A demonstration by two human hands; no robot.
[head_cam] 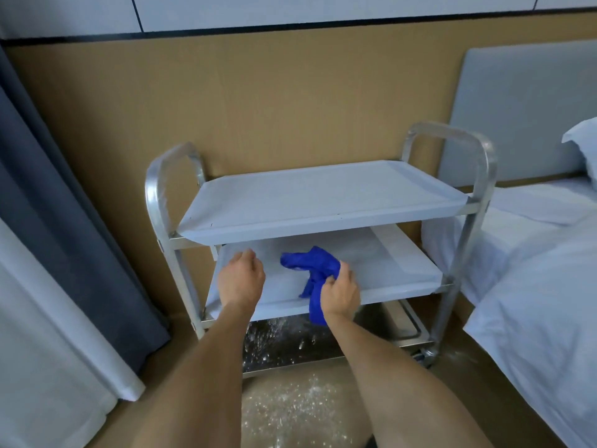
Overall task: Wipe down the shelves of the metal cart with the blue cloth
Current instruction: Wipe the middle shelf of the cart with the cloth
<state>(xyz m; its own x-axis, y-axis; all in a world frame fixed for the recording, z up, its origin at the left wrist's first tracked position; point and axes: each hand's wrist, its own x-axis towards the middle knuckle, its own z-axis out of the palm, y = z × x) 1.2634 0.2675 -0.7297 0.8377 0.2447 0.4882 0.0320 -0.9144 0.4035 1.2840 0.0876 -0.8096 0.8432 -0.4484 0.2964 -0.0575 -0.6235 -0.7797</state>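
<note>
Middle shelf [403, 270], right fingers [342, 270] gripping blue cloth [310, 261]

the cart [478, 176] stands before you against the wall [274, 92], curtain [58, 221] to its left, bed [533, 253] to its right. your left hand [240, 278] is over the middle shelf [403, 266]; your right hand [340, 291] holds the cloth [310, 263] on it, beneath the top shelf [323, 198].

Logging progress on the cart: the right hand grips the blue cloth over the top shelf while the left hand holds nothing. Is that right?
Not quite. In the head view the right hand grips the crumpled blue cloth over the middle shelf of the metal cart, not the top shelf. The left hand holds nothing, as you said.
</note>
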